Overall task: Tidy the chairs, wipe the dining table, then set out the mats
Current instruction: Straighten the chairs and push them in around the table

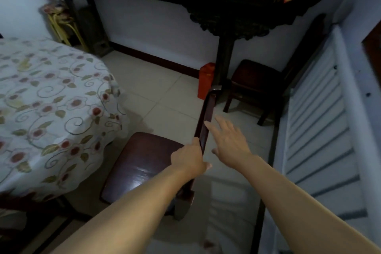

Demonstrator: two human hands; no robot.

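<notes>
Dark polished wood, stiff and likely heavy: chair (142,163) near right of table (51,93), top rail pinched by left hand (189,159), right hand (228,140) spread, empty, just beside; best gripped two-handed there, gloss maybe slippery.

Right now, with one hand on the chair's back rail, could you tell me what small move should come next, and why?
Probably bring the right hand down onto the chair's top rail. The left hand already grips that rail, while the right hovers open beside it, and the chair's seat stands clear of the dining table. Two hands should steady the push in.
</notes>
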